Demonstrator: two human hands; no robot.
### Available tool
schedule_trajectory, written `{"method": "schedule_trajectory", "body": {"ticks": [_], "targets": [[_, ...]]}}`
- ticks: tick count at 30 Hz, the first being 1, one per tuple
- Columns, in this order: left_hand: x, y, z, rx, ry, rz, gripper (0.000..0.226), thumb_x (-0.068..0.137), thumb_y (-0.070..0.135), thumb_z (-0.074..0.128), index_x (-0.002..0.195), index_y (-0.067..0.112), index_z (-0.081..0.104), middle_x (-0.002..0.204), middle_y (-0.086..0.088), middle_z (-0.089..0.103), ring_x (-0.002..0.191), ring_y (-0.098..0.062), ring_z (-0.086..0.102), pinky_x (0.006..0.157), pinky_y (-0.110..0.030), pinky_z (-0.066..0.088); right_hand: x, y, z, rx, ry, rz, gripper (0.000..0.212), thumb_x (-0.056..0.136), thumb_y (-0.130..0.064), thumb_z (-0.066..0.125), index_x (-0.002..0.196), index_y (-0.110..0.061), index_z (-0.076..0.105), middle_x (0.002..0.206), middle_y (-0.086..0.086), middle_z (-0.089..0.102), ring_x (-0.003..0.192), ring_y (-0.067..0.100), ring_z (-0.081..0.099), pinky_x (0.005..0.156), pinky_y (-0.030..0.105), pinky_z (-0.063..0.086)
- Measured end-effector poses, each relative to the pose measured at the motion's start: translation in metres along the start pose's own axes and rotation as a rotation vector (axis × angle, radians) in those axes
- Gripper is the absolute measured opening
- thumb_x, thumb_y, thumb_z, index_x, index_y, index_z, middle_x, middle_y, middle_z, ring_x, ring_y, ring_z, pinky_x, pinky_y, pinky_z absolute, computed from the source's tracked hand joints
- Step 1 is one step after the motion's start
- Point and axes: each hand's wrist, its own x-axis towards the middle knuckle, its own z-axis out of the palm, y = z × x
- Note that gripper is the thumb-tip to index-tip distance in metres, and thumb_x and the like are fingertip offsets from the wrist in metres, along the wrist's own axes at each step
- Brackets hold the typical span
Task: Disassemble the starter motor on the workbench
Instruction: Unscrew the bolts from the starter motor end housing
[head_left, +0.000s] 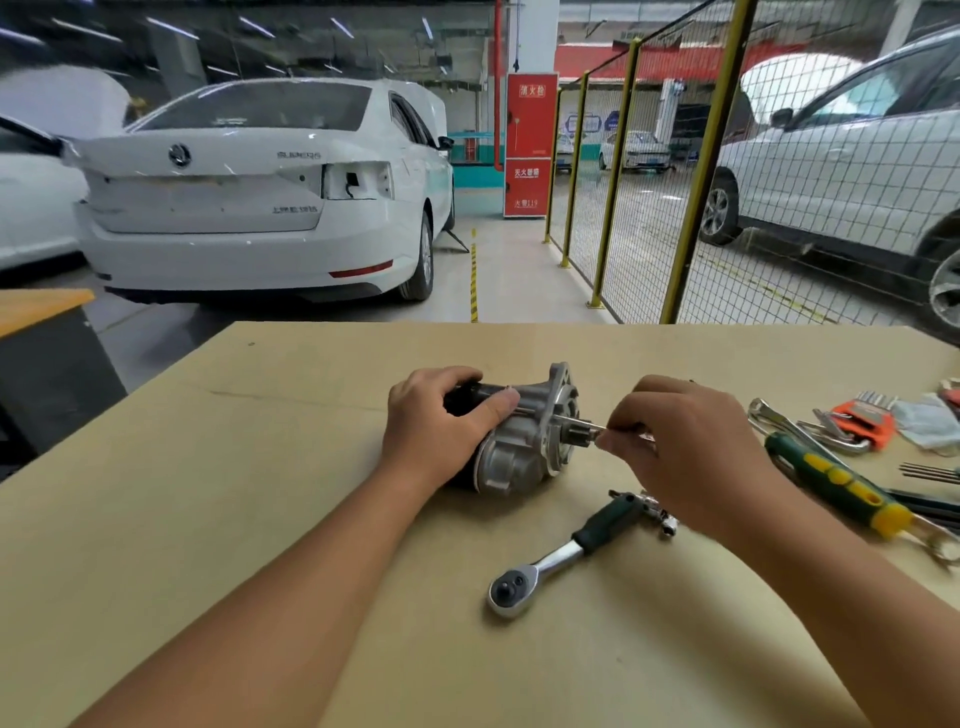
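motor: the starter motor (519, 441) lies on its side mid-desk (260, 467), nose end pointing right, probably so the front is easy to reach

left hand: the left hand (441, 421) wraps over the dark rear body, thumb across the top, looks like it's just there to stop it rolling

right hand: the right hand (675, 441) pinches a thin metal rod (597, 427) at the motor's nose, fingers closed on it. Can't tell if it's a long bolt or a tool tip

ratchet: the ratchet (561, 556) is parked just in front of the motor, within grabbing reach

other tools: the green-yellow screwdriver (831, 483) and wrenches (810, 431) sit off to the right, out of the way
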Motion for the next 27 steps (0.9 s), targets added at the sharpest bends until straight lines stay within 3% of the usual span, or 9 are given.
{"method": "schedule_trajectory", "body": {"ticks": [4, 7, 10, 12, 15, 19, 22, 24, 27], "targets": [[0.003, -0.002, 0.004, -0.003, -0.008, -0.019, 0.075, 0.058, 0.088, 0.06, 0.111, 0.038, 0.073, 0.117, 0.008, 0.066, 0.12, -0.019, 0.056, 0.105, -0.043, 0.048, 0.002, 0.005, 0.004, 0.1, 0.022, 0.031, 0.012, 0.087, -0.03, 0.078, 0.084, -0.021, 0.071, 0.077, -0.009, 0.06, 0.07, 0.015, 0.057, 0.064, 0.033, 0.05], [0.006, -0.004, 0.005, -0.035, -0.004, -0.024, 0.069, 0.055, 0.086, 0.063, 0.106, 0.042, 0.071, 0.115, 0.009, 0.065, 0.119, -0.019, 0.057, 0.105, -0.044, 0.048, 0.001, 0.005, 0.014, 0.166, 0.025, 0.047, 0.013, 0.093, -0.034, 0.069, 0.086, -0.024, 0.072, 0.075, -0.011, 0.055, 0.07, 0.002, 0.05, 0.06, 0.015, 0.032], [0.008, -0.004, 0.004, -0.057, -0.026, -0.026, 0.064, 0.052, 0.085, 0.066, 0.104, 0.046, 0.069, 0.115, 0.009, 0.064, 0.12, -0.02, 0.057, 0.106, -0.045, 0.048, 0.004, 0.01, 0.016, 0.172, -0.017, 0.08, 0.019, 0.097, -0.031, 0.063, 0.088, -0.019, 0.074, 0.078, -0.009, 0.054, 0.073, 0.001, 0.049, 0.061, 0.012, 0.03], [0.006, -0.005, 0.003, -0.065, -0.039, -0.017, 0.068, 0.052, 0.084, 0.067, 0.107, 0.044, 0.07, 0.116, 0.009, 0.063, 0.12, -0.02, 0.057, 0.106, -0.046, 0.048, 0.003, 0.009, 0.013, 0.177, 0.001, 0.073, 0.015, 0.094, -0.026, 0.068, 0.085, -0.017, 0.075, 0.077, -0.01, 0.055, 0.073, 0.003, 0.051, 0.062, 0.015, 0.034], [0.004, -0.005, 0.001, -0.059, -0.048, 0.002, 0.074, 0.051, 0.084, 0.066, 0.111, 0.042, 0.071, 0.117, 0.008, 0.062, 0.122, -0.02, 0.054, 0.108, -0.045, 0.046, -0.001, 0.003, 0.011, 0.129, 0.056, 0.052, 0.01, 0.088, -0.022, 0.076, 0.081, -0.015, 0.077, 0.077, -0.007, 0.06, 0.069, 0.016, 0.056, 0.065, 0.033, 0.049], [0.004, -0.008, 0.004, -0.059, -0.035, 0.023, 0.065, 0.061, 0.083, 0.059, 0.11, 0.042, 0.071, 0.119, 0.007, 0.063, 0.125, -0.02, 0.051, 0.109, -0.044, 0.045, -0.001, 0.003, 0.009, 0.018, 0.085, 0.047, 0.01, 0.083, -0.031, 0.08, 0.077, -0.023, 0.076, 0.077, -0.012, 0.064, 0.071, 0.02, 0.058, 0.07, 0.042, 0.051], [0.007, -0.008, 0.007, -0.052, -0.011, 0.018, 0.062, 0.068, 0.081, 0.053, 0.108, 0.038, 0.074, 0.117, 0.006, 0.067, 0.122, -0.022, 0.056, 0.105, -0.044, 0.048, -0.002, 0.006, 0.01, 0.111, 0.048, 0.037, 0.009, 0.081, -0.03, 0.082, 0.079, -0.023, 0.076, 0.075, -0.015, 0.061, 0.068, 0.009, 0.057, 0.062, 0.032, 0.05], [0.008, -0.009, 0.008, -0.043, -0.013, 0.019, 0.062, 0.068, 0.08, 0.055, 0.109, 0.038, 0.075, 0.116, 0.005, 0.069, 0.12, -0.022, 0.058, 0.104, -0.044, 0.049, -0.002, 0.007, 0.012, 0.157, 0.041, 0.031, 0.009, 0.083, -0.028, 0.081, 0.08, -0.024, 0.074, 0.072, -0.015, 0.06, 0.068, 0.002, 0.055, 0.06, 0.019, 0.04], [0.008, -0.011, 0.006, -0.04, -0.022, 0.026, 0.06, 0.066, 0.08, 0.059, 0.109, 0.041, 0.074, 0.118, 0.006, 0.067, 0.121, -0.021, 0.057, 0.105, -0.044, 0.049, -0.002, 0.007, 0.017, 0.2, 0.043, 0.084, 0.017, 0.091, -0.034, 0.07, 0.076, -0.026, 0.071, 0.069, -0.012, 0.057, 0.069, 0.003, 0.053, 0.059, 0.011, 0.029]]}}
